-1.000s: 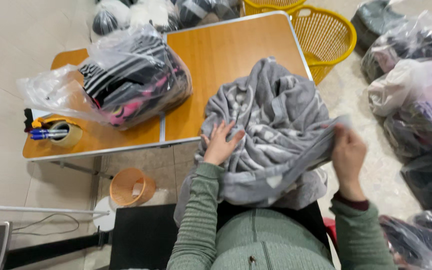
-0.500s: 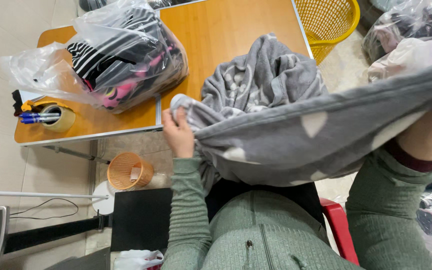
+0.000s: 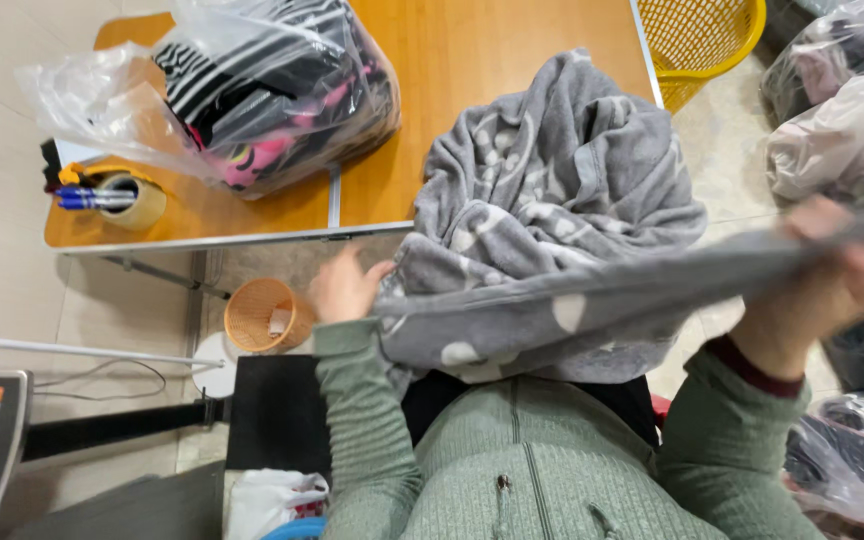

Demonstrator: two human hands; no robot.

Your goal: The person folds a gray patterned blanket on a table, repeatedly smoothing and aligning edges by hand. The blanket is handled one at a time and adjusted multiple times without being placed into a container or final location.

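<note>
Your left hand (image 3: 344,288) and right hand (image 3: 837,268) pinch grey spotted fleece (image 3: 552,220), stretched taut mid-frame. Upper left: clear bag (image 3: 252,90) holds striped garments.

Bright, even indoor light, soft shadows only.
My right hand (image 3: 837,275) smears with motion blur, glare glints off the plastic bag (image 3: 252,90), and the frame edges bow slightly.

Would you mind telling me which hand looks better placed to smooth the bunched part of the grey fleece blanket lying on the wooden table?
Probably the left hand: it grips the grey fleece blanket beside the wooden table edge, close to the heap. The right hand holds the stretched edge out past the table's side.
</note>
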